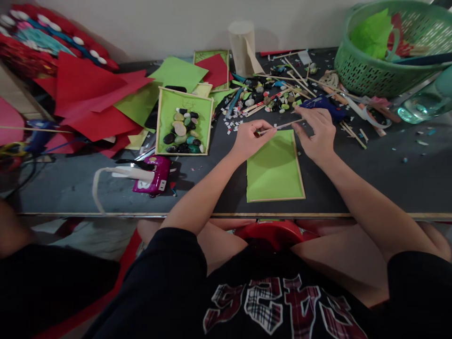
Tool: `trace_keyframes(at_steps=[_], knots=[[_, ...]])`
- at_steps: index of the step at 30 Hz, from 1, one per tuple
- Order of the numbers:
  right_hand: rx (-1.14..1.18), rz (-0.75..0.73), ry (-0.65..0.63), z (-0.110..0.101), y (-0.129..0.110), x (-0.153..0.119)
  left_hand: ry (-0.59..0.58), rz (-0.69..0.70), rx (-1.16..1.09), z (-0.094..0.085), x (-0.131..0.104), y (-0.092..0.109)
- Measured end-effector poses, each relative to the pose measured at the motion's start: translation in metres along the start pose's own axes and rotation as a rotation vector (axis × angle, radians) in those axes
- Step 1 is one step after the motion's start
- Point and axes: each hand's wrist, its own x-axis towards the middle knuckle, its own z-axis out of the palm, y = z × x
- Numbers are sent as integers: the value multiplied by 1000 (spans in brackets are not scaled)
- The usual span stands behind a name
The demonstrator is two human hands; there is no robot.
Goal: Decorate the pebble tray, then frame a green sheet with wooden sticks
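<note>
My left hand (251, 139) pinches a thin wooden stick (287, 125) near one end, above the top edge of a bright green sheet (273, 169). My right hand (318, 132) has its thumb and forefinger at the stick's other end, the stick between them. The green sheet lies flat in front of me, with pale wooden strips along its right and bottom edges. No strip shows along its left edge. To the left lies a wood-framed green panel (165, 117) with several coloured pebbles (180, 128) on it.
Red and green paper (95, 94) is heaped at left, beside a purple power socket (160, 174). A paper roll (241, 47) stands behind scattered pebbles and sticks. A blue glue gun (326, 108), green basket (370, 75) and clear water container (420, 103) are at right.
</note>
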Motion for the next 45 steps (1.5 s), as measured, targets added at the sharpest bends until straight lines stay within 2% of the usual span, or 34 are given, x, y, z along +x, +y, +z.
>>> trace_keyframes(at_steps=[4,8,17,22,25,28,31,33,37,45], knots=[[-2,-20,-70,3,0,-1,19,-30,-62,2,1,-5],[24,-36,-56,5,0,-1,65,-17,-61,-1,5,-7],[43,9,-71,5,-1,0,100,-20,-66,-3,6,3],[47,28,-54,5,3,0,128,-52,-99,-8,11,-10],[50,65,-5,3,6,0,191,-34,4,-18,15,-24],[51,65,22,2,4,0,267,27,214,-27,16,-32],[37,54,17,3,2,0,306,129,436,-27,13,-28],[26,53,13,4,1,-1,268,188,528,-23,9,-22],[55,20,-21,6,1,-2,206,221,551,-14,3,-11],[126,-47,-67,10,-8,-6,255,136,593,-8,0,-11]])
